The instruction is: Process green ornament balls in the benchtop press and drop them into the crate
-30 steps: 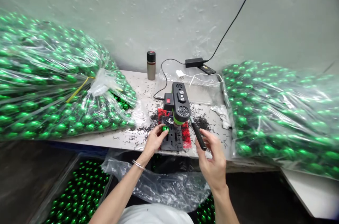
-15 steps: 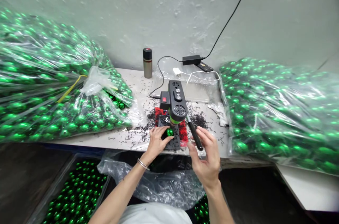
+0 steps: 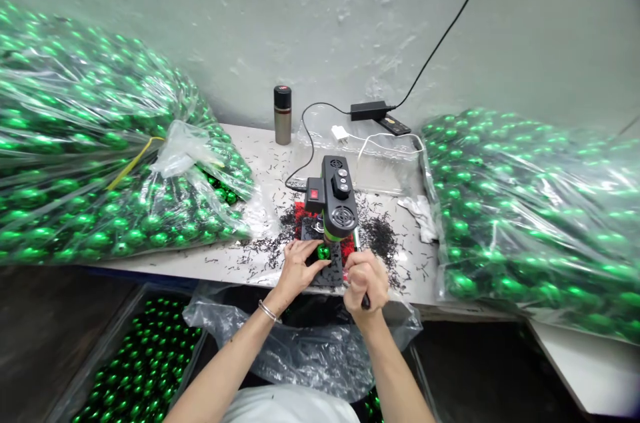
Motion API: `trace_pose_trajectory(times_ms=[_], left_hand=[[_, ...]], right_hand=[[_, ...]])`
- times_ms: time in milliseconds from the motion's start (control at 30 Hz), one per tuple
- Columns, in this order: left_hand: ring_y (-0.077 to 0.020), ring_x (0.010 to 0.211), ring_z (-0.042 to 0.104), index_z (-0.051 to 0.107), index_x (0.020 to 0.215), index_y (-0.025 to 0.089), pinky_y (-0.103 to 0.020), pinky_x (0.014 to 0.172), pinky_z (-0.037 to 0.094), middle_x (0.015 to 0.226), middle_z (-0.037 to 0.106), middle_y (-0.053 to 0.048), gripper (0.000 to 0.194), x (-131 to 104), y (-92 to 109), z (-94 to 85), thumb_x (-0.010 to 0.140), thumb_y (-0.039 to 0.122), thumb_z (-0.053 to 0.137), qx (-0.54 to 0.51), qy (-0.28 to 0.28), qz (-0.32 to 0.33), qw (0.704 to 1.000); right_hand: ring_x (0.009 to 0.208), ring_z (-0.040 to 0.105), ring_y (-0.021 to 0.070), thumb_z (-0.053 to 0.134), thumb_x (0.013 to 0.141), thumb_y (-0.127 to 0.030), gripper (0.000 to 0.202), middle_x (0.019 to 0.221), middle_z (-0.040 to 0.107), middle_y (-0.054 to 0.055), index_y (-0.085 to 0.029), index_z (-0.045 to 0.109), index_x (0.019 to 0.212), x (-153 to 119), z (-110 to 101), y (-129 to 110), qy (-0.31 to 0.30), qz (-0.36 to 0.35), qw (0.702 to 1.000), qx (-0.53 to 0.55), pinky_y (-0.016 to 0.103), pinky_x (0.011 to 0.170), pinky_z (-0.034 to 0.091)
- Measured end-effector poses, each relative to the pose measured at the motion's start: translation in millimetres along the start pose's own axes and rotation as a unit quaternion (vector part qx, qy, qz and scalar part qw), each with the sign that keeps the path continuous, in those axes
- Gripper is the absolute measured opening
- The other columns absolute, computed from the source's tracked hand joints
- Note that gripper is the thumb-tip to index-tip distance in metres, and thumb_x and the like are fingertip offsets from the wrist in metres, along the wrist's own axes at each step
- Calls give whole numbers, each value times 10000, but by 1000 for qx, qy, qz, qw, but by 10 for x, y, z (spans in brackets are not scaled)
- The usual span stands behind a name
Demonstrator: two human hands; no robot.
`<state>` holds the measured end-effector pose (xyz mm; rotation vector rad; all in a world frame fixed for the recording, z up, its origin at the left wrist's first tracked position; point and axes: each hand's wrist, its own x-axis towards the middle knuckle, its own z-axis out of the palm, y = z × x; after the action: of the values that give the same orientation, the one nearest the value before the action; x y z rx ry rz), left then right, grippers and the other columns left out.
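Two clear bags (image 3: 540, 230) of green balls (image 3: 160, 237) crowd the frame's left and right sides, with a black machine (image 3: 339, 195) at centre. Just below centre, the right hand (image 3: 367, 278) curls its fingers round a black handle (image 3: 366, 302), while the left hand (image 3: 299, 268) pinches a single green ball (image 3: 324, 252) between thumb and fingers beneath the machine.
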<state>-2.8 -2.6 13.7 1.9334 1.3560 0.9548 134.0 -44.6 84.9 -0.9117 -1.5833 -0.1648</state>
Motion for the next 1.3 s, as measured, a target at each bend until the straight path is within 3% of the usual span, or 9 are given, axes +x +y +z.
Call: trace_pose_trajectory(times_ms=[133, 400, 900, 1033, 1167, 1300], left_hand=[[-282, 1109, 600, 709, 1108, 235, -485, 1065, 334, 1151, 721, -84, 322, -6, -35, 37, 808, 349, 735, 10, 12, 8, 1000], [-269, 1079, 618, 701, 1108, 226, -490, 1032, 366, 1136, 725, -83, 320, -19, -64, 74, 807, 325, 745, 20, 30, 31, 999], [-260, 1082, 616, 695, 1125, 226, -480, 1048, 351, 1146, 725, -85, 323, 9, -35, 33, 817, 318, 729, -1, 17, 29, 999], [-266, 1077, 623, 698, 1122, 229, -492, 1041, 365, 1126, 730, -85, 329, 35, -63, 66, 810, 327, 733, 0, 25, 33, 999], [-275, 1044, 642, 700, 1096, 210, -500, 999, 421, 1092, 734, -95, 312, 28, -60, 68, 807, 322, 740, -1, 58, 45, 997], [-283, 1038, 655, 660, 1161, 193, -484, 950, 492, 1095, 719, -119, 348, -279, -59, -19, 856, 356, 688, -2, 90, 101, 991]], right_hand=[[570, 418, 116, 336, 974, -231, 310, 662, 494, -3, -223, 417, 676, -257, 110, 187, 25, -41, 999, -5, 295, 569, 396], [579, 450, 115, 292, 1008, -288, 333, 664, 477, -12, -228, 411, 702, -423, 191, 266, 57, -17, 998, 7, 324, 644, 435], [639, 523, 127, 333, 988, -225, 291, 673, 501, -15, -227, 431, 714, -303, 155, 168, 8, -45, 999, -1, 322, 710, 479], [612, 484, 120, 332, 968, -161, 286, 671, 487, -12, -223, 416, 702, -118, 82, 54, 14, -28, 999, 8, 280, 608, 433], [610, 485, 105, 373, 962, -140, 301, 653, 467, -23, -213, 414, 673, 263, -42, -148, 12, 81, 996, 16, 256, 567, 373], [578, 447, 98, 402, 969, -174, 336, 619, 437, -35, -211, 393, 636, 480, -90, -277, -2, 146, 989, 19, 266, 566, 348]])
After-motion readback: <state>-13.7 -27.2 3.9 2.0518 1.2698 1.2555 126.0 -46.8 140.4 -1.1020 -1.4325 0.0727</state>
